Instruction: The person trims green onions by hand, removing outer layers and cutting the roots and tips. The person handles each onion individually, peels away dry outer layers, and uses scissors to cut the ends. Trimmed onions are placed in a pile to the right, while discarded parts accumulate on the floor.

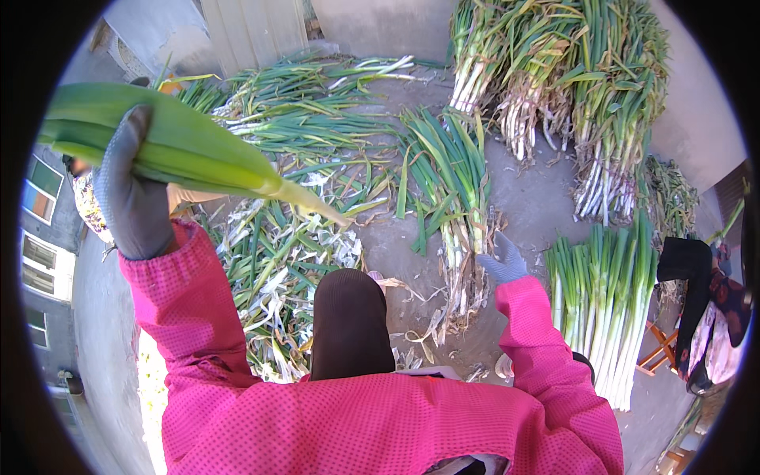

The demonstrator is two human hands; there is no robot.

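Observation:
My left hand (136,184), in a grey glove, is raised and wrapped around the green leaves of a large scallion (208,148). The scallion's pale stem tapers down and to the right, above the ground. On the right, my right hand (503,258), also gloved, has its thumb and fingers apart at the edge of a bundle of untrimmed scallions (457,208). Dry outer skins and roots cling to that bundle's lower end. Whether my fingertips touch its stems, I cannot tell.
Leaf and skin scraps (273,291) heap beside my knee (350,320). More scallions (309,113) lie behind. Tall unpeeled bunches (552,77) lean against the wall. Cleaned scallions (605,309) stand to my right. One person (89,190) is at left, another (694,297) at right.

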